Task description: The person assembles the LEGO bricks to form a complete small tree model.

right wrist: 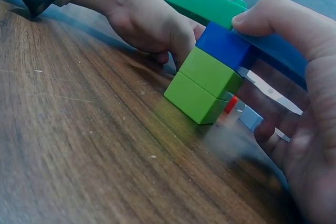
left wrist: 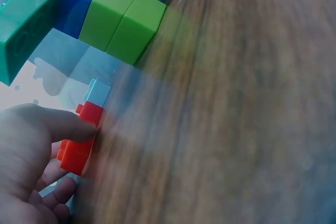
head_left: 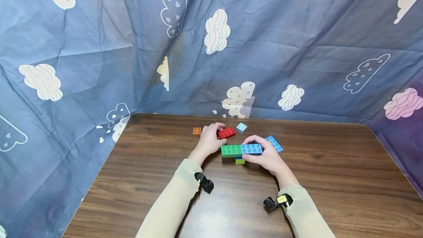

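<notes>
A small tower stands on the table: two stacked lime green bricks with a dark blue brick on them. Across its top, a long green brick and a long blue brick lie end to end. My right hand grips the blue one, thumb on the near side and fingers on the far side. Left of the tower, my left hand holds a red brick between thumb and fingers, low at the tabletop. In the left wrist view the thumb covers part of this red brick.
A light blue square brick lies behind the red one. An orange square brick is left of my left hand. Another blue brick lies beyond my right hand. A cloud-printed cloth hangs at the back edge of the wooden table.
</notes>
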A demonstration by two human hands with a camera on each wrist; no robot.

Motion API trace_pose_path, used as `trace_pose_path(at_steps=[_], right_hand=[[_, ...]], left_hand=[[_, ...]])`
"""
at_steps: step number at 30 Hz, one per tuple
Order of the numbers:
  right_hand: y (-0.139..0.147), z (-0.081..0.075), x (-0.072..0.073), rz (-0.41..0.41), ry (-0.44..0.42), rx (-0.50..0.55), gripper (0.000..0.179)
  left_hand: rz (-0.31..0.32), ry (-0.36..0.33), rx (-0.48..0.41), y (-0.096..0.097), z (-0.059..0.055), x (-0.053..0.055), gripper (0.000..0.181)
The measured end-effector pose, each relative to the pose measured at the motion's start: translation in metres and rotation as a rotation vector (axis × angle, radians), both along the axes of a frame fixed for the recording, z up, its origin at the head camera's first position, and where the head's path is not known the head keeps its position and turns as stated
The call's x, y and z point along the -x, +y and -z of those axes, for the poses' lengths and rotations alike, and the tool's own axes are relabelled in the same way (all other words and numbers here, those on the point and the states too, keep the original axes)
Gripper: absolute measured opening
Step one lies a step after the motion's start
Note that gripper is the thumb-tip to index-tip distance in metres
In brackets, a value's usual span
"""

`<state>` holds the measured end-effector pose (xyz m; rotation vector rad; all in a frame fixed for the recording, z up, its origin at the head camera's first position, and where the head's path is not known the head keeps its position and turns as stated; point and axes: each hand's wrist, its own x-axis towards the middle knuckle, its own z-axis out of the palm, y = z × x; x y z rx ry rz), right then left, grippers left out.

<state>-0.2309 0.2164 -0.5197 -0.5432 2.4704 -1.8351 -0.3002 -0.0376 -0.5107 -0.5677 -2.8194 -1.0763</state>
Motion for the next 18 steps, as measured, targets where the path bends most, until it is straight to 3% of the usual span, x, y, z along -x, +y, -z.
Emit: trace_pose_path(at_steps=[7,13,18], right_hand=[[-0.005,0.0,0.001,-0.007,0.0,-0.001,0.041],[-0.004,-0.002,-0.001,0.008,0.001,-0.005,0.04],[-0.004,-0.002,-0.001,0.021,-0.006,-0.009,0.041]], left_hand=[[0.012,-0.03,0.032,-0.008,-0.006,-0.004,0.038],[0.061,-0.033,0.085,-0.01,-0.011,-0.009,0.031],[0.044,-0.041,0.035,-0.014,-0.015,-0.014,0.032]])
